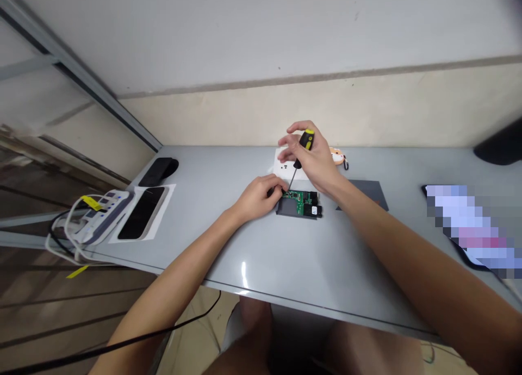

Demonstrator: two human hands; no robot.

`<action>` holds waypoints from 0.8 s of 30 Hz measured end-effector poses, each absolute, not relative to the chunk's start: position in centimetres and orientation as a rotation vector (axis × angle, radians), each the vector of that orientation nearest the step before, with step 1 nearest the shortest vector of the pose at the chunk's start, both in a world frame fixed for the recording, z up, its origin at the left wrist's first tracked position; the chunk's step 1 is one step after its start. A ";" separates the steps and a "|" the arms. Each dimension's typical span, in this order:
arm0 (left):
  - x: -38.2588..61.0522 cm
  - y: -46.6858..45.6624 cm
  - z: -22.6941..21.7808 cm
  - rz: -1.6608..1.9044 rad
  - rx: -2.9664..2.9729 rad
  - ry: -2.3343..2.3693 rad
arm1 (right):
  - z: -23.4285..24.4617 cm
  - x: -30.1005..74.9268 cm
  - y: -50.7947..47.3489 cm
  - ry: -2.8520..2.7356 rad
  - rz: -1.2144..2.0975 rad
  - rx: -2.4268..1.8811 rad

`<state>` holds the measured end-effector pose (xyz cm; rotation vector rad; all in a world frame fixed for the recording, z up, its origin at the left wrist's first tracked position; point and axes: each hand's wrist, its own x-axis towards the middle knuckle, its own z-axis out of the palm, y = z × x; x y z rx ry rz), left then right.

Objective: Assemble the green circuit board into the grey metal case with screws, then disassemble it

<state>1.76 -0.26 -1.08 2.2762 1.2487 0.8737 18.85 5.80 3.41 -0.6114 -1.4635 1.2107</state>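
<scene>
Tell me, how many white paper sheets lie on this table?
2. One sheet lies at the left under a dark phone; the second sheet lies behind the right hand, partly covered. Others may be hidden.

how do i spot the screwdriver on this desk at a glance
On the grey desk, find the small dark case with a green circuit board near the middle back. The right hand holds the screwdriver tip-down over it: a thin shaft and a black and yellow handle, the only tool.

Grey desk (285, 272), a bright glint on its glossy top, against a wall (261, 38) white above and beige below; metal-framed glass partition (61, 65) at left; brown floor (36, 315).
</scene>
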 end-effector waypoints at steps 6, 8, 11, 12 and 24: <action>1.9 -0.4 -0.9 0.884 2.286 1.233 | 4.3 18.8 5.4 -1.415 1.363 -0.661; 1.9 -0.4 -0.8 0.879 2.281 1.237 | 4.7 19.1 5.4 -1.446 1.405 -0.646; 1.9 -0.3 -0.8 0.892 2.279 1.224 | 4.8 19.4 5.6 -1.437 1.434 -0.572; 1.9 -0.3 -0.8 0.902 2.278 1.211 | 4.8 19.5 5.7 -1.410 1.428 -0.553; 1.9 -0.4 -0.8 0.887 2.244 1.246 | 5.9 19.9 4.9 -1.327 1.628 -0.615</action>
